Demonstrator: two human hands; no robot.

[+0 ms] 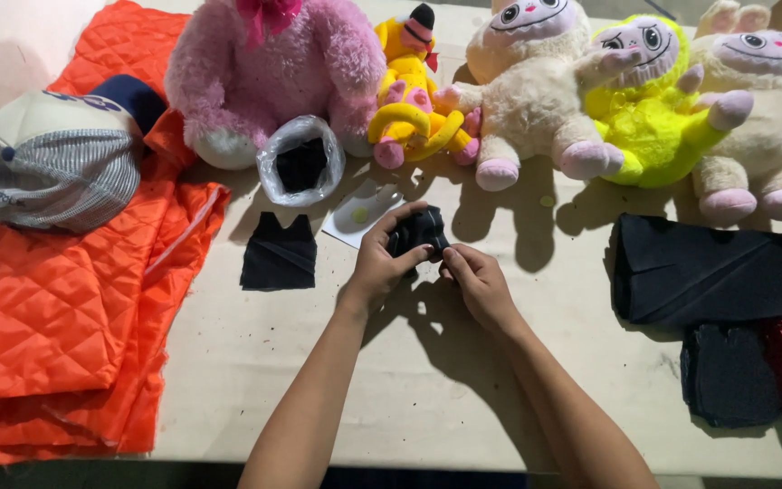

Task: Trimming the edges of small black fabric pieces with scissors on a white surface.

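Both hands are working over the middle of the pale wooden table (255,362), and the small bunched piece of black knit fabric (418,231) is sitting between them, lifted just off the tabletop. The left hand (382,263) is curling around the near and left side of the bundle, thumb and fingers closed on it, while the right hand (477,281) is pinching its lower right edge between thumb and forefinger. Doing this handling well seems to call for keeping the left grip firm as an anchor and letting the right fingertips pull only on the free edge, so the cloth is opening or turning evenly rather than twisting; the fabric is dark and the folds are hard to read, so which edge is which cannot be told. Just to the left, a flat folded black cloth piece (279,254) is lying on the table, and behind it a clear plastic bag holding dark items (301,160) is standing open. A white paper card (359,213) is lying just beyond the hands. Along the far edge a row of plush toys is sitting: a pink bear (273,72), a small yellow figure (414,91), and cream and neon-yellow dolls (644,100). An orange quilted fabric stack (65,299) is covering the left side.
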